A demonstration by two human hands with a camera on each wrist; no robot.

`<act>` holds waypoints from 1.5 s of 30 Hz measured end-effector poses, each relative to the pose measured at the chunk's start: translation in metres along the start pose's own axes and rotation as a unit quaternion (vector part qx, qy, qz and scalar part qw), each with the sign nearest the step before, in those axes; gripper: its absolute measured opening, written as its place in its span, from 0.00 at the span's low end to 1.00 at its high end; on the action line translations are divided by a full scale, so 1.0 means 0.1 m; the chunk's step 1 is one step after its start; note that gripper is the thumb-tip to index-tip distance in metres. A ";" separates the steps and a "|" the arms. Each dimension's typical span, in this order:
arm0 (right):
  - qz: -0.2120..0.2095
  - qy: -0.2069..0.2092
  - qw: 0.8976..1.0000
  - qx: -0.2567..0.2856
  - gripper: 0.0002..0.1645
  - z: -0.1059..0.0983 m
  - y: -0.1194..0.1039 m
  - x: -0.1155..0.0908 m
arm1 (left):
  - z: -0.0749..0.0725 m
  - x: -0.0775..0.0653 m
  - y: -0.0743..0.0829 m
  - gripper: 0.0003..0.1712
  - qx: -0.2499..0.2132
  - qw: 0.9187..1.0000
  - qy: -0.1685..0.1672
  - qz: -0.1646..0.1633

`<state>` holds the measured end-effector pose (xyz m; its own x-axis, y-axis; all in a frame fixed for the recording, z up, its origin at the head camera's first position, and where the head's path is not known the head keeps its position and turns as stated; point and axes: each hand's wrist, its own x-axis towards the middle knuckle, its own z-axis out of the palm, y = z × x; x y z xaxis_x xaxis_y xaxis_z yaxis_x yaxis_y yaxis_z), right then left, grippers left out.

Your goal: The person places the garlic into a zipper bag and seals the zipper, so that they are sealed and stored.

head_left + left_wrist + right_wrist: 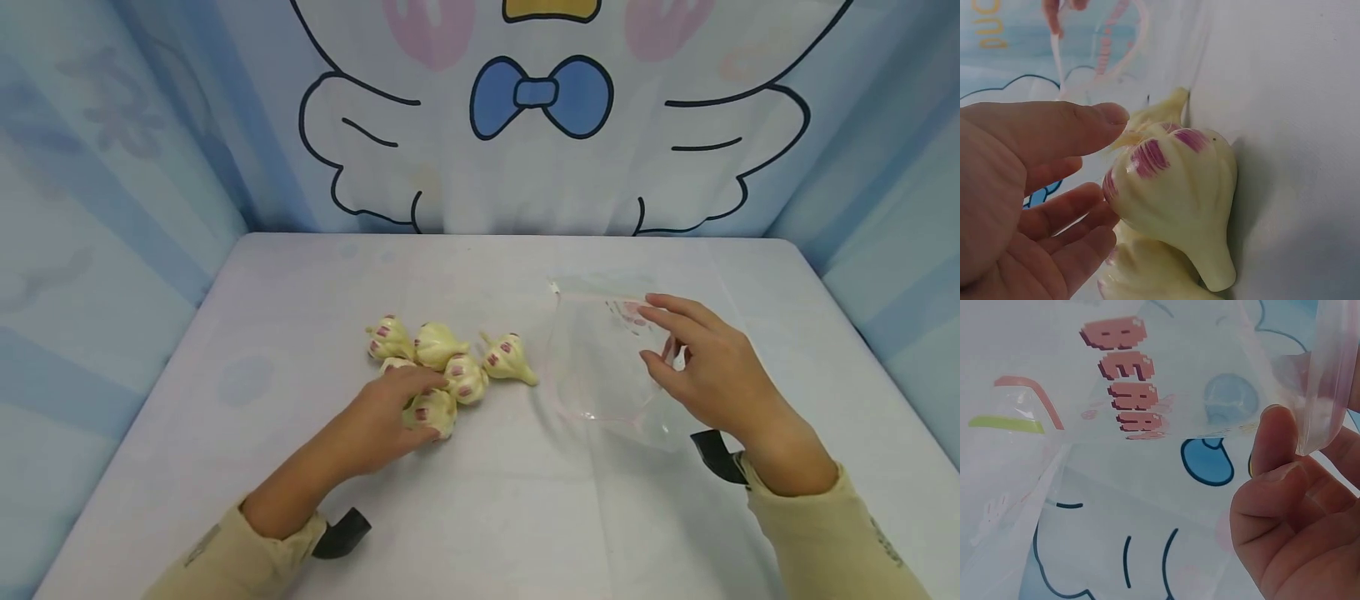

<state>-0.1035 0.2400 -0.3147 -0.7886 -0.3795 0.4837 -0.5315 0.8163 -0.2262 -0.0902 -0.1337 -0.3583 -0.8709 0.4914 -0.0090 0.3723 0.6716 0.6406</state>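
Note:
Several pale yellow garlic bulbs with purple patches lie clustered on the white table. Around the nearest bulb my left hand is spread, thumb on one side and loosely bent fingers on the other. That bulb still rests on the table, and whether the fingertips touch it is hard to tell. With my right hand I pinch the edge of a clear plastic bag. The bag stands partly raised right of the bulbs and carries pink printed letters in the right wrist view.
The white table reaches back to a curtain with a blue bow tie print. Patterned curtains also hang on the left and right. A black strap end sticks out at the left wrist, another at the right.

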 end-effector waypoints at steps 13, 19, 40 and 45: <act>0.011 -0.004 1.000 0.009 0.35 0.01 -0.01 0.01 | 0.06 -0.01 -0.06 0.24 0.065 0.997 -0.002 0.051; 0.012 -0.006 1.000 0.007 0.36 0.00 -0.01 0.02 | 0.05 -0.01 -0.05 0.23 0.063 0.997 0.002 0.052; 0.035 -0.024 0.999 0.013 0.36 -0.02 -0.04 -0.01 | -0.02 -0.01 -0.10 0.21 0.028 0.994 -0.089 0.062; 0.036 -0.023 0.999 0.010 0.36 -0.03 -0.04 -0.01 | -0.04 0.04 0.00 0.22 -0.019 0.992 -0.097 0.078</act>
<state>-0.0995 0.2385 -0.3117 -0.8380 -0.3412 0.4258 -0.4793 0.8333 -0.2755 -0.0947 -0.1336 -0.3553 -0.7240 0.6879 -0.0525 0.4828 0.5596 0.6736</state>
